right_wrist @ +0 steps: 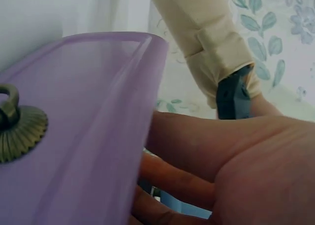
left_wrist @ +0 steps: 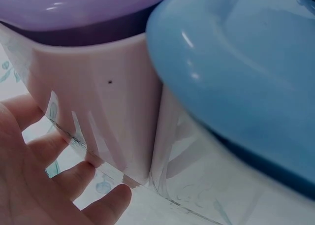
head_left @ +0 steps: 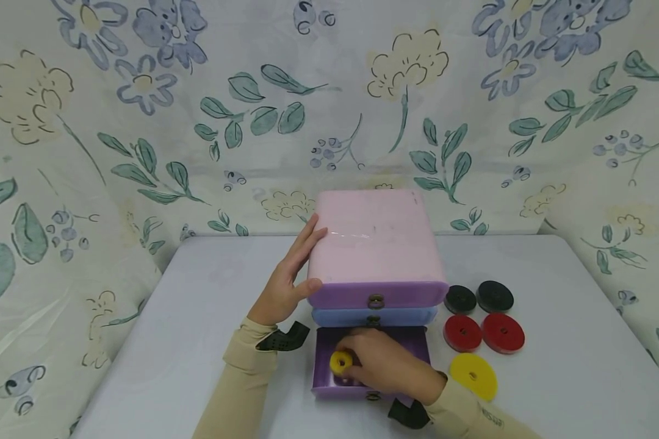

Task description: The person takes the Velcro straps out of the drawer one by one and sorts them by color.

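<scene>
A small drawer cabinet (head_left: 376, 238) with a pink top stands mid-table. Its bottom purple drawer (head_left: 324, 381) is pulled out toward me; the blue drawer (head_left: 340, 316) and the upper purple drawer (head_left: 340, 295) sit above it. My left hand (head_left: 285, 286) rests against the cabinet's left side, fingers spread and thumb at the front corner. With my right hand (head_left: 384, 360) reaching into the bottom drawer, I pinch a small yellow disc (head_left: 335, 363) with a centre hole. In the right wrist view the drawer's front (right_wrist: 98, 102) covers the fingertips and the disc.
Right of the cabinet lie two black discs (head_left: 495, 297), two red discs (head_left: 503, 333) and a larger yellow disc (head_left: 475, 375) on the white table (head_left: 198, 317). A flowered cloth (head_left: 351, 110) hangs behind and along the sides.
</scene>
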Demonstrator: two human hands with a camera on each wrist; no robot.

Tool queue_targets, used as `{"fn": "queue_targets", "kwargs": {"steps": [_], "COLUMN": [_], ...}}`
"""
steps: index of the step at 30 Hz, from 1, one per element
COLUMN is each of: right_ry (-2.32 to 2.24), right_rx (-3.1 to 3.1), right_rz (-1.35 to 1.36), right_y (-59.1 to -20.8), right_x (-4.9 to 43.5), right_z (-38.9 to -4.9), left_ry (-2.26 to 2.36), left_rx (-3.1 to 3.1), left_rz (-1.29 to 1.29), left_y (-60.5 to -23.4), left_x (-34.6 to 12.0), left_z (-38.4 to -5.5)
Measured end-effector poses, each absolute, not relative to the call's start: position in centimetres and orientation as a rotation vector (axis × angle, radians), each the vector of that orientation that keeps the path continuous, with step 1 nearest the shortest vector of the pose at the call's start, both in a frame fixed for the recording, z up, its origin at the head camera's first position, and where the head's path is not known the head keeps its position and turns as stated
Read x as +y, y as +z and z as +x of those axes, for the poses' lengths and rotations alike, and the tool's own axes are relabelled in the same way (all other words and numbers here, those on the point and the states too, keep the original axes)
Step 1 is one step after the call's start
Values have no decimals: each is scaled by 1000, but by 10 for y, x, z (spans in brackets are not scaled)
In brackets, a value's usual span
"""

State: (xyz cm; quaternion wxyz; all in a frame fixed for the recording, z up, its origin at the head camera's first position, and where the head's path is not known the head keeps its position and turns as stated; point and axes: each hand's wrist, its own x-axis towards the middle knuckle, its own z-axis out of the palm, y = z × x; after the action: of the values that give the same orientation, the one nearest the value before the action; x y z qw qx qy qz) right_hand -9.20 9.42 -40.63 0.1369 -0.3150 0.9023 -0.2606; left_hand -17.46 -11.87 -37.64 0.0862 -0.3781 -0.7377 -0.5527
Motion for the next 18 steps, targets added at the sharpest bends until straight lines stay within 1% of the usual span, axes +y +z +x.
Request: {"fn": "queue_targets", "kwargs": {"steps": [18], "right_ry": [-936], "right_rx": [2635], "right_rz": [-895], "right_y": [-403], "right_x": [117], "right_z": [-78], "left_ry": [-1641], "left_rx": [-2207], "left_rz": [-1121], "left_y": [-376], "left_x": [-118], "left_z": [-175]}}
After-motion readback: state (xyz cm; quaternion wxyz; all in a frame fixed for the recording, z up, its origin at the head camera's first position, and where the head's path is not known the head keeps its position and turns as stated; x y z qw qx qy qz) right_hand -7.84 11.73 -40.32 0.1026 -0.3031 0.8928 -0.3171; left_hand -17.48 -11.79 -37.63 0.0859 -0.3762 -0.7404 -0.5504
